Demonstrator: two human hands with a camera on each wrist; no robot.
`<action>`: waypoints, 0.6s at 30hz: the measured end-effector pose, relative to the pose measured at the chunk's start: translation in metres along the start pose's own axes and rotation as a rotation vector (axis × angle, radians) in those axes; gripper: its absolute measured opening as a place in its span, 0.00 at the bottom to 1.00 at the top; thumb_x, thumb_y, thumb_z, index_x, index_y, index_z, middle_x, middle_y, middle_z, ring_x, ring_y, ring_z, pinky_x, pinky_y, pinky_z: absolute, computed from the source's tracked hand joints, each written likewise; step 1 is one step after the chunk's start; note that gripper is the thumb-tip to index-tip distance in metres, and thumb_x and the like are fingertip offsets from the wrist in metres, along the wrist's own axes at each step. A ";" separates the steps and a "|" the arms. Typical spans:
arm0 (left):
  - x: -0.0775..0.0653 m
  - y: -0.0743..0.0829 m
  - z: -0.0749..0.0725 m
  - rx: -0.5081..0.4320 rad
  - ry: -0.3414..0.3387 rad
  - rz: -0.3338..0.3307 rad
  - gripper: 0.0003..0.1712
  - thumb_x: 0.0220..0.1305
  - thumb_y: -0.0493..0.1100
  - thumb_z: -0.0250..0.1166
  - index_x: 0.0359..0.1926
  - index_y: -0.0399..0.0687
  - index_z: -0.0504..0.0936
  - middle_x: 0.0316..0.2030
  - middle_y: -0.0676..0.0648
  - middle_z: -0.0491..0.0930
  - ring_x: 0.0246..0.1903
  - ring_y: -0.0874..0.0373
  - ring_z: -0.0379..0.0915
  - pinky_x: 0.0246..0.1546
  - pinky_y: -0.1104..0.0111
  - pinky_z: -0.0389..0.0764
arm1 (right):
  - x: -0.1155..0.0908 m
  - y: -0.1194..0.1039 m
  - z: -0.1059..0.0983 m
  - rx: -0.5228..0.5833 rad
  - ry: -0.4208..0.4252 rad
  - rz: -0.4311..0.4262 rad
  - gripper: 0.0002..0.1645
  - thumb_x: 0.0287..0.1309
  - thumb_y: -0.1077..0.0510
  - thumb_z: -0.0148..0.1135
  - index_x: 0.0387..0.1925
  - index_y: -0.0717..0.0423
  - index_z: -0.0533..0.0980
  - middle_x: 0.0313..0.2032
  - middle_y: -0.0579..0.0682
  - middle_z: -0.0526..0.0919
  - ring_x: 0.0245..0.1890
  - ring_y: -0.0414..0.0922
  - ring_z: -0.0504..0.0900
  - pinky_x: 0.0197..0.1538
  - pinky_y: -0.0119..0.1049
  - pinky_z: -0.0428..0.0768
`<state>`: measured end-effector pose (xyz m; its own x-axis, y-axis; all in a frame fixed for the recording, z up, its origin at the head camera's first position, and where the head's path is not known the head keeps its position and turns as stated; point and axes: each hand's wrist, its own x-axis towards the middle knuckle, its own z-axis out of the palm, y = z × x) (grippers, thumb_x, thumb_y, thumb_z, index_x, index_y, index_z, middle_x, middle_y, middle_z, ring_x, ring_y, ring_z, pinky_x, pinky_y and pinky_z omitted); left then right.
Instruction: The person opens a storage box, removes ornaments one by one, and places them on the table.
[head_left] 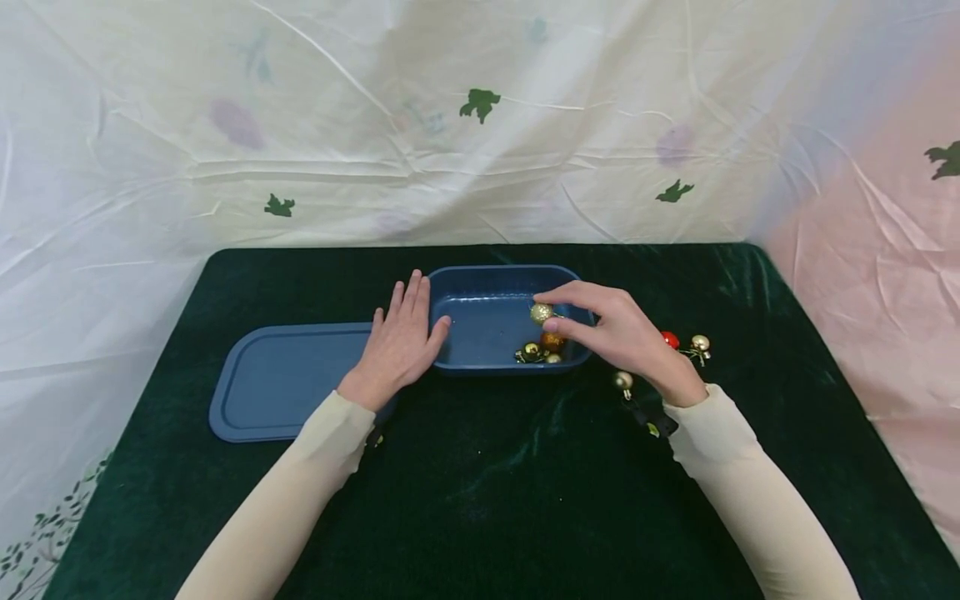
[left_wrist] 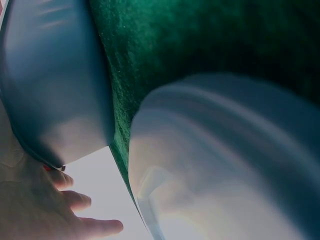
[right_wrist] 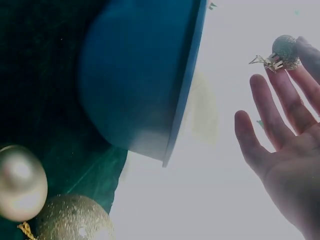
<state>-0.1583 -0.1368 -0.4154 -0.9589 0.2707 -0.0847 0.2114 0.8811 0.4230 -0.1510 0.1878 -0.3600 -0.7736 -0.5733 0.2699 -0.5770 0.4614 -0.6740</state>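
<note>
Between thumb and fingers, my right hand (head_left: pixel 611 323) pinches a glittery gold bauble (head_left: pixel 541 313) over the right part of a blue container (head_left: pixel 480 367). The right wrist view shows this glitter bauble (right_wrist: pixel 286 51) with its cap and loop at my fingertips. Inside the container, gold and orange baubles (head_left: pixel 532 351) lie together near the front right. My left hand (head_left: pixel 399 342) has its fingers straight and rests against the container's left side, the thumb at the rim. A flat blue lid (head_left: pixel 292 379) lies to the left, partly behind that hand and forearm.
Right of the container, a red bauble (head_left: pixel 670 339) and gold baubles (head_left: pixel 701 342) lie on the dark green cloth (head_left: pixel 480 500), some partly hidden by my right wrist. Another gold bauble (head_left: pixel 623 381) sits nearer. A pale patterned curtain (head_left: pixel 480 183) hangs behind the table.
</note>
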 end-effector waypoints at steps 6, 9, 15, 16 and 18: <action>0.000 -0.001 0.001 -0.003 0.001 0.000 0.46 0.80 0.65 0.39 0.84 0.45 0.36 0.83 0.44 0.30 0.81 0.42 0.28 0.75 0.35 0.44 | -0.012 -0.002 -0.006 -0.021 0.048 0.017 0.21 0.69 0.58 0.67 0.62 0.50 0.81 0.58 0.46 0.84 0.58 0.45 0.80 0.60 0.51 0.79; 0.000 -0.001 0.001 -0.004 -0.004 -0.004 0.46 0.80 0.65 0.39 0.84 0.45 0.35 0.83 0.45 0.29 0.81 0.42 0.27 0.75 0.36 0.43 | -0.019 -0.003 -0.009 -0.030 0.067 0.023 0.21 0.69 0.59 0.68 0.62 0.50 0.81 0.58 0.44 0.84 0.58 0.44 0.81 0.60 0.40 0.78; 0.001 -0.001 0.002 -0.004 -0.004 -0.007 0.46 0.80 0.65 0.38 0.84 0.45 0.35 0.83 0.45 0.28 0.81 0.42 0.27 0.75 0.36 0.43 | -0.031 -0.004 -0.014 -0.029 0.115 0.024 0.21 0.67 0.61 0.69 0.60 0.54 0.82 0.56 0.44 0.84 0.56 0.43 0.81 0.60 0.28 0.74; 0.001 -0.001 0.002 -0.004 -0.004 -0.007 0.46 0.80 0.65 0.38 0.84 0.45 0.35 0.83 0.45 0.28 0.81 0.42 0.26 0.75 0.36 0.43 | -0.033 -0.004 -0.014 -0.029 0.124 0.023 0.21 0.67 0.62 0.69 0.60 0.54 0.82 0.56 0.44 0.85 0.56 0.42 0.81 0.60 0.27 0.74; 0.001 -0.001 0.003 -0.001 -0.006 -0.006 0.46 0.80 0.65 0.38 0.84 0.46 0.35 0.83 0.45 0.28 0.81 0.42 0.26 0.75 0.36 0.43 | -0.037 -0.004 -0.015 -0.027 0.142 0.013 0.21 0.66 0.64 0.69 0.60 0.54 0.82 0.55 0.44 0.85 0.54 0.40 0.81 0.59 0.27 0.74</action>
<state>-0.1589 -0.1369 -0.4185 -0.9591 0.2675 -0.0930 0.2051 0.8824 0.4235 -0.1243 0.2173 -0.3571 -0.8091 -0.4664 0.3575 -0.5723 0.4872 -0.6597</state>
